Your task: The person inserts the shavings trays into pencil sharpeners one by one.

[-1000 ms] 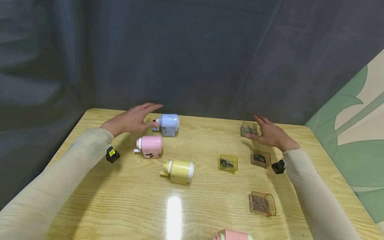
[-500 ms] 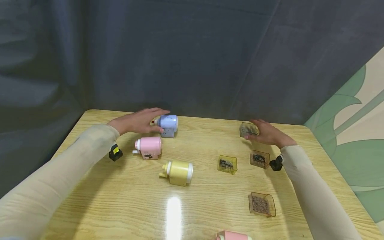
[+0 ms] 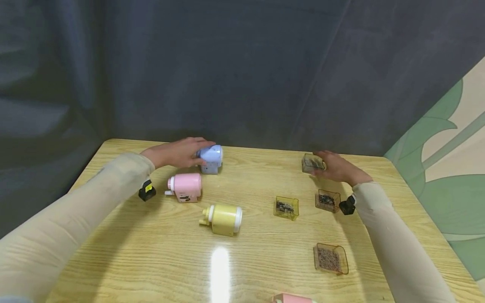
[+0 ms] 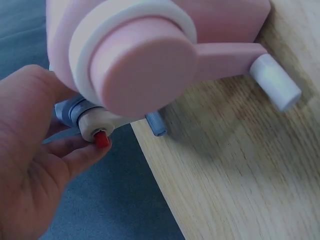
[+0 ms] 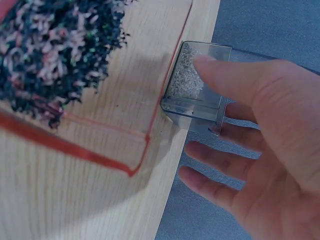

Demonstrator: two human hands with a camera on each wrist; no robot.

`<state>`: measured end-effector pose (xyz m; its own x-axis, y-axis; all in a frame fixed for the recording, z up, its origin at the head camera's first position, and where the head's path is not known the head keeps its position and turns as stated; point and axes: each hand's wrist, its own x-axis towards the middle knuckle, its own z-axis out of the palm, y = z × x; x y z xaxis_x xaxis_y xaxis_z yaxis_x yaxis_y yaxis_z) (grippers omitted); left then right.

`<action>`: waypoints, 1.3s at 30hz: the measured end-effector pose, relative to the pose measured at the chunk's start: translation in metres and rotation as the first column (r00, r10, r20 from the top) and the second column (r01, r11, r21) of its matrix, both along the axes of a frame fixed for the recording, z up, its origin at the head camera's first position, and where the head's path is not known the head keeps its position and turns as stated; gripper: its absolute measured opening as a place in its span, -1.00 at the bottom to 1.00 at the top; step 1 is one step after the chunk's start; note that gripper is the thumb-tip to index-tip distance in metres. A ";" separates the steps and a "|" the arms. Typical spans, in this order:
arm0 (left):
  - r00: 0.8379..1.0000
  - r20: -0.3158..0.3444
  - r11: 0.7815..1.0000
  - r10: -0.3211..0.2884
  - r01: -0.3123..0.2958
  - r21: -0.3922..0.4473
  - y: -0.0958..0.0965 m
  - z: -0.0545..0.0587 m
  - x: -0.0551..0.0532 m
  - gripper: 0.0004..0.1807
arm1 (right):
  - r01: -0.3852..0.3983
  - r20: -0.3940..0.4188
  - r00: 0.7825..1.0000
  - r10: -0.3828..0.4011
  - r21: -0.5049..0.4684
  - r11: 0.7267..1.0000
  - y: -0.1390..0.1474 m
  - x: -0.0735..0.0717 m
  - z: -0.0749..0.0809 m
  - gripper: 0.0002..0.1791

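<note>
At the back left of the table, my left hand (image 3: 179, 152) grips a blue pencil sharpener (image 3: 212, 160), fingers over its top and thumb on the near side. In the left wrist view, a red-tipped piece (image 4: 102, 139) sticks out of the front of that sharpener. A pink pencil sharpener (image 4: 150, 70) with a white-knobbed crank hides part of the hand there. Over at the back right, my right hand (image 3: 337, 168) pinches a clear grey shavings drawer (image 5: 195, 109) between thumb and fingers. Pale shavings (image 5: 186, 80) lie in it.
A yellow pencil sharpener (image 3: 224, 219) lies mid-table, and a salmon one (image 3: 291, 299) is cut off at the bottom edge. Yellow (image 3: 284, 215), brown (image 3: 326, 207) and orange (image 3: 344, 256) drawers of shavings stand on the right. A dark curtain (image 3: 227, 75) hangs behind the table.
My left hand has moved right onto the blue pencil sharpener and taken hold of it. The fingers of my right hand have closed in on the grey shavings drawer.
</note>
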<state>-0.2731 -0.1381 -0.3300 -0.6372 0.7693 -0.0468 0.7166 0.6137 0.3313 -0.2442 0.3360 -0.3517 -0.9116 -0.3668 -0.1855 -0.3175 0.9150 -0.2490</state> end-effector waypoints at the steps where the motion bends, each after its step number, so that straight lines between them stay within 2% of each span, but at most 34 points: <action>1: 1.000 -0.005 1.000 -0.002 0.002 -0.004 0.000 0.000 -0.001 -0.26 | -0.004 -0.003 1.000 0.004 0.000 1.000 0.000 0.000 0.000 -0.23; 8: 1.000 0.016 1.000 0.002 -0.001 -0.031 0.001 0.002 -0.001 -0.28 | -0.021 -0.025 0.999 0.021 -0.003 1.000 0.000 0.000 -0.001 -0.31; 16: 0.999 0.032 0.999 -0.006 0.007 -0.043 0.007 0.004 0.002 -0.29 | -0.021 -0.043 0.999 0.019 -0.026 0.999 -0.002 0.001 -0.002 -0.32; 31: 0.998 0.054 0.998 -0.023 0.027 -0.065 0.018 0.008 0.001 -0.30 | -0.040 -0.098 0.995 0.037 -0.027 0.999 -0.020 0.001 0.010 -0.36; 39: 0.999 0.035 0.995 -0.011 0.014 -0.100 0.021 0.011 -0.001 -0.30 | -0.067 -0.107 0.992 0.063 -0.027 0.997 -0.026 -0.001 0.013 -0.37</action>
